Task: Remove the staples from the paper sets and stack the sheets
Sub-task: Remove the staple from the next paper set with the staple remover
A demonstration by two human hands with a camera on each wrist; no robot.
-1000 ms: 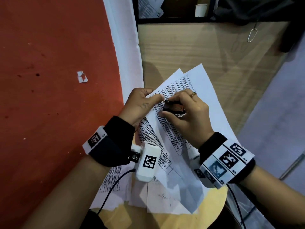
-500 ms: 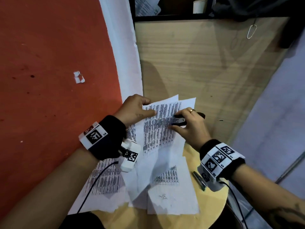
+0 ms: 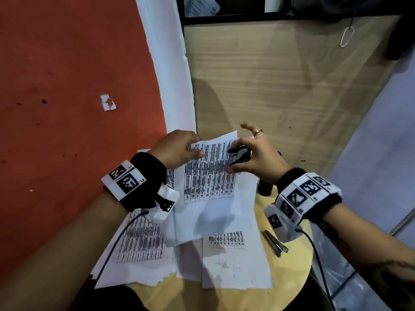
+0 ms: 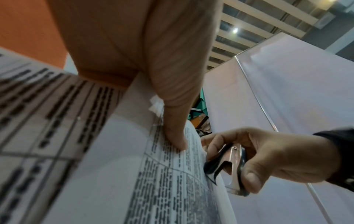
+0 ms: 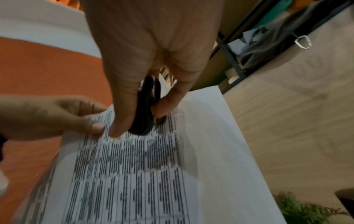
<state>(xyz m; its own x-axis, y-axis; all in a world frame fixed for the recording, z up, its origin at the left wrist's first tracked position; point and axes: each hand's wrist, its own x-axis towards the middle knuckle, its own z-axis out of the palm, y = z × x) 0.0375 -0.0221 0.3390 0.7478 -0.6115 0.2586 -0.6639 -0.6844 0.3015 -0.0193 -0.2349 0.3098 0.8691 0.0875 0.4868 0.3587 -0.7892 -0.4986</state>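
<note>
Two hands work over a round wooden bench (image 3: 298,263) strewn with printed sheets. The left hand (image 3: 177,149) pinches the upper left edge of a paper set (image 3: 211,180), thumb on the printed face and fingers curled behind it, holding that set raised above the bench's far edge. The right hand (image 3: 256,156) grips a black staple remover (image 3: 239,153) between thumb and forefinger, the remaining fingers spread upward; a ring sits on one of them. The tool's metal claws touch the top right part of the held page, as the left wrist view shows. Whether a staple is caught there cannot be told. Loose sheets (image 3: 233,261) lie overlapping across the bench's middle and left side, some reaching past its near edge. A dark pen (image 3: 275,242) lies near the bench's right edge, beside those sheets.
</note>
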